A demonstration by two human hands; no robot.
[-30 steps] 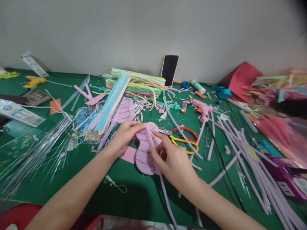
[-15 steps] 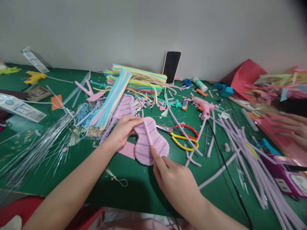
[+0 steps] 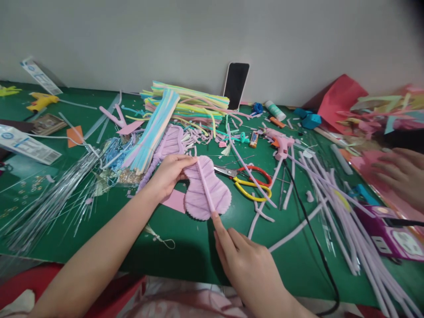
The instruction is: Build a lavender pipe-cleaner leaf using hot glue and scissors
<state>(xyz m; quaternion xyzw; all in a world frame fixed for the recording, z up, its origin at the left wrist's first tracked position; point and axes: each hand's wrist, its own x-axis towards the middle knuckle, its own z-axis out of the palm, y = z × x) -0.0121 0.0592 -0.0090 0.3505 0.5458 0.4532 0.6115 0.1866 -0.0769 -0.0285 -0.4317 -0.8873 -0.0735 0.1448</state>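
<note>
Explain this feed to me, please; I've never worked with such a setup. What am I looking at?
There is no machine: a person works bare-handed, seen from one head-worn camera looking forward and down. The left hand holds a ribbed lilac piece by its upper edge. The right hand has a fingertip at the lower end of the strip along its middle; whether it pinches, I cannot tell. On the green table lie scissors, a pink glue gun and bundled pastel strips. A phone stands by the wall. At far right is another person's hand.
</note>
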